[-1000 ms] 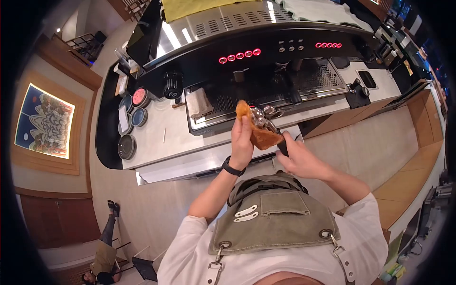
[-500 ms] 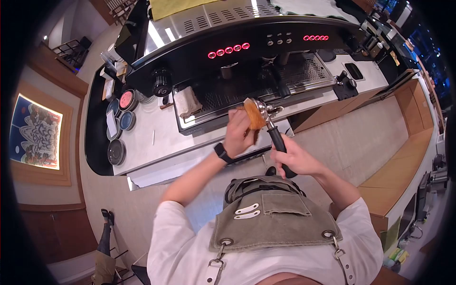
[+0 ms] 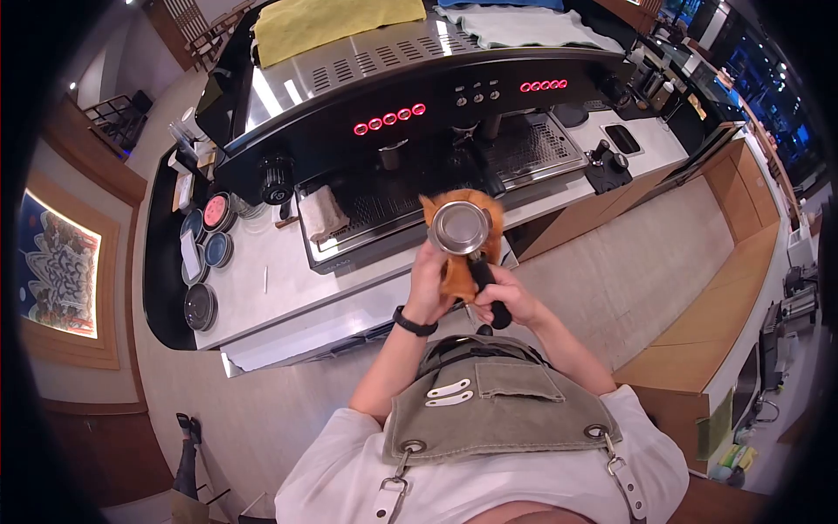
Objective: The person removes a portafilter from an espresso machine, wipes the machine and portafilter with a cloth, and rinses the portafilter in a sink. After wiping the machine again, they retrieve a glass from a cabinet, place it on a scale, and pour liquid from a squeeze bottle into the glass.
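1. In the centre of the frame I see the portafilter (image 3: 460, 228), its round metal basket open toward the camera.
2. My right hand (image 3: 506, 298) is closed around its black handle.
3. My left hand (image 3: 431, 281) grips the orange cloth (image 3: 457, 278) behind the basket.
4. The espresso machine (image 3: 410, 105) stands above, in the upper middle.

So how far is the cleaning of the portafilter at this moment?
The basket of the portafilter looks empty and shiny. The right hand grips its black handle; the left hand holds the orange cloth under it. It is not yet locked into the espresso machine.
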{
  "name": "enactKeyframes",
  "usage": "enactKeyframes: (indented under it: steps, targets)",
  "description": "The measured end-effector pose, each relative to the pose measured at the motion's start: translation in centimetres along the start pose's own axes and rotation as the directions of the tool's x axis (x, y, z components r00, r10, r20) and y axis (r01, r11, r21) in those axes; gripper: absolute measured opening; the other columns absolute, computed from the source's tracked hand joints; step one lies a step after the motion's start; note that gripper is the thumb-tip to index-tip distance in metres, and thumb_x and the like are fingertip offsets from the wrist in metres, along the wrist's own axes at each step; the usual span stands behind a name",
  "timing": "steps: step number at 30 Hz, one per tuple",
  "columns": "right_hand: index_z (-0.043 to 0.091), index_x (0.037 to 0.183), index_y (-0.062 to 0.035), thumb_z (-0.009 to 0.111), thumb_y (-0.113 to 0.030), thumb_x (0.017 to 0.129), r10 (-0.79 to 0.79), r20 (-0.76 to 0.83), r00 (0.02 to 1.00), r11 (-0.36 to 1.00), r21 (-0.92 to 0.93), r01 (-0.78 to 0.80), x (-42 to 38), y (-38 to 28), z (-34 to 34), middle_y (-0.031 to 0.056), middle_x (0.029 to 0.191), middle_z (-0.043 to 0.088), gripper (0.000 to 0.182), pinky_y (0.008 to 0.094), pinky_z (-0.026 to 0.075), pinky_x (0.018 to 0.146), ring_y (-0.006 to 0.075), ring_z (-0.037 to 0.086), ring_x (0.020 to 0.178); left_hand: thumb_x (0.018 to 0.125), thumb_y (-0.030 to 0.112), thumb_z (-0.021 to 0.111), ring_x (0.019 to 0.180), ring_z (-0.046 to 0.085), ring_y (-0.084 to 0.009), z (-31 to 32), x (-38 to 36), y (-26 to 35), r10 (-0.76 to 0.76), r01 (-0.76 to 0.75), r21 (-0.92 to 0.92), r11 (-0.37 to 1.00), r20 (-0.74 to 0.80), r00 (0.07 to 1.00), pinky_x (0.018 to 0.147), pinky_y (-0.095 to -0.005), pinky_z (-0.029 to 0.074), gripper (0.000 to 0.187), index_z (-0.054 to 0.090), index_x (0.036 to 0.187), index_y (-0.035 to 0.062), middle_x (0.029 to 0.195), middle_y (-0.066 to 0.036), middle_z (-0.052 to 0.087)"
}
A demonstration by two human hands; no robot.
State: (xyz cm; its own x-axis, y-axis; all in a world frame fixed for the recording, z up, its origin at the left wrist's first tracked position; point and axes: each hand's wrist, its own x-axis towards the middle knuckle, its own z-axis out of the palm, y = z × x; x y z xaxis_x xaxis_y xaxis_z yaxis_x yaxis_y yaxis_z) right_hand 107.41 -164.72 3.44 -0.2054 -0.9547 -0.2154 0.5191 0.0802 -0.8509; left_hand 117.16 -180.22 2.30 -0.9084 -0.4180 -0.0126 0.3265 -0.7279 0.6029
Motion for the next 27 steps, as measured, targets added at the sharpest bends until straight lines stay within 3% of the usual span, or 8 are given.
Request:
enactKeyframes:
  steps: [5, 8, 9, 14, 17, 20, 23, 27]
  targets:
    - [0.047, 0.08, -0.0034, 0.056, -0.006, 0.08, -0.021, -0.071, 0.997, 1.0, 0.005, 0.022, 2.0, 2.7, 0.1, 0.0055, 0.062, 0.05, 0.009, 0.0324, 0.046, 0.048, 0.0159, 0.053, 0.05, 0.1, 0.001, 0.051, 0.093, 0.069, -0.0187, -0.5, 1.9, -0.5, 0.033, 0.0, 0.221, 0.975, -0.145, 0.989, 0.084, -0.0348, 0.058, 0.018, 0.063, 0.113, -0.0012, 0.104, -0.011, 0.07]
    - [0.047, 0.08, -0.0036, 0.055, -0.005, 0.079, -0.025, -0.084, 0.996, 0.999, 0.031, 0.027, 2.3, 3.2, 0.5, 0.0058, 0.062, 0.051, 0.008, 0.0324, 0.046, 0.048, 0.0159, 0.052, 0.049, 0.1, -0.002, 0.052, 0.101, 0.068, -0.018, -2.1, 2.0, -0.8, 0.001, 0.019, 0.149, 0.989, -0.135, 0.991, 0.09, -0.0337, 0.057, 0.02, 0.061, 0.118, -0.0015, 0.112, -0.01, 0.069]
    - [0.047, 0.081, -0.0039, 0.055, -0.005, 0.079, -0.031, -0.049, 0.998, 0.997, 0.071, 0.035, 2.4, 3.5, 0.5, 0.0054, 0.062, 0.05, 0.008, 0.0323, 0.045, 0.047, 0.0157, 0.051, 0.048, 0.104, 0.009, 0.054, 0.097, 0.068, -0.0174, -2.6, 1.8, -1.0, 0.023, -0.008, 0.163, 0.987, -0.091, 0.996, 0.087, -0.0332, 0.058, 0.018, 0.059, 0.119, 0.0002, 0.109, -0.009, 0.069]
    - [0.045, 0.085, -0.0058, 0.053, -0.003, 0.078, -0.078, 0.076, 0.994, 0.955, 0.292, 0.053, 2.4, 4.7, 1.3, 0.003, 0.06, 0.043, 0.011, 0.0315, 0.042, 0.044, 0.0143, 0.045, 0.045, 0.107, 0.036, 0.053, 0.096, 0.069, -0.0186, -5.5, 0.4, -2.5, -0.088, 0.072, -0.12, 0.99, -0.131, 0.987, 0.084, -0.0343, 0.06, 0.036, 0.056, 0.124, 0.0036, 0.105, -0.008, 0.068]
    - [0.042, 0.084, -0.0087, 0.056, -0.006, 0.077, -0.021, 0.24, 0.971, 0.893, 0.441, -0.089, 1.7, 5.6, 1.7, 0.0017, 0.059, 0.041, 0.016, 0.03, 0.039, 0.04, 0.0132, 0.044, 0.042, 0.105, 0.024, 0.053, 0.103, 0.068, -0.0264, -5.6, -0.9, -2.5, -0.079, 0.031, -0.328, 0.944, -0.134, 0.988, 0.088, -0.0391, 0.059, 0.029, 0.056, 0.126, 0.0039, 0.112, -0.013, 0.068]
    - [0.041, 0.083, -0.0112, 0.057, -0.007, 0.078, 0.025, 0.419, 0.907, 0.76, 0.581, -0.29, 1.9, 7.1, 1.7, -0.0004, 0.058, 0.041, 0.018, 0.0288, 0.038, 0.039, 0.0117, 0.044, 0.04, 0.105, 0.025, 0.053, 0.106, 0.068, -0.0295, -10.0, -2.4, -4.1, -0.204, 0.223, -0.375, 0.9, 0.089, 0.975, 0.093, -0.0431, 0.058, 0.032, 0.057, 0.128, 0.0025, 0.116, -0.015, 0.068]
    - [0.041, 0.083, -0.0115, 0.056, -0.008, 0.079, 0.026, 0.516, 0.856, 0.591, 0.683, -0.429, 2.6, 9.1, 1.9, -0.0017, 0.057, 0.042, 0.016, 0.0288, 0.039, 0.04, 0.0114, 0.045, 0.041, 0.105, 0.027, 0.048, 0.107, 0.068, -0.0318, -13.1, -2.8, -5.4, -0.315, 0.314, -0.412, 0.855, 0.068, 0.947, 0.094, -0.0461, 0.059, 0.035, 0.058, 0.126, 0.0014, 0.119, -0.018, 0.068]
    - [0.041, 0.083, -0.0111, 0.058, -0.01, 0.079, 0.022, 0.498, 0.867, 0.647, 0.654, -0.392, 3.3, 10.7, 3.1, -0.001, 0.057, 0.041, 0.017, 0.0289, 0.038, 0.039, 0.0118, 0.043, 0.04, 0.105, 0.024, 0.047, 0.103, 0.07, -0.0325, -13.3, -4.1, -4.7, -0.283, 0.265, -0.486, 0.833, 0.038, 0.958, 0.09, -0.0454, 0.06, 0.032, 0.059, 0.125, 0.0008, 0.116, -0.018, 0.068]
